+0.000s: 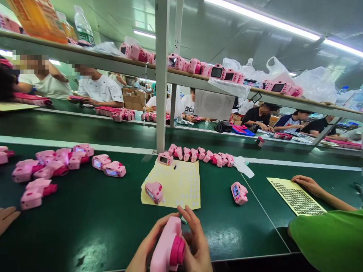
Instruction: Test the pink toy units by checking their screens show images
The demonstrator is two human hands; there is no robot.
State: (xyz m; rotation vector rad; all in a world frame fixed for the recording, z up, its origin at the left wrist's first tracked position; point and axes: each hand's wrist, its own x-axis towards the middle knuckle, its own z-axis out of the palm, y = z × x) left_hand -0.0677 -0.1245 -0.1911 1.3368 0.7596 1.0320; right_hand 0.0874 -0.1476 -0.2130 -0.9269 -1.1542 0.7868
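Note:
Between my two hands, low in the middle of the head view, is a pink toy camera with a darker pink lens barrel facing right. My left hand grips its left side. On the lens side, my right hand curls around it with fingers over the top. Just beyond lies a yellow sticker sheet with pale stickers. One toy camera rests on the sheet's near left part, another at its far left corner. A further toy camera sits to the right, its screen lit.
Several toy cameras cluster at the left; more form a row behind the sheet. A post carries a loaded shelf. At right, a co-worker's hand touches a sheet of black-marked stickers. Another person's hand shows far left.

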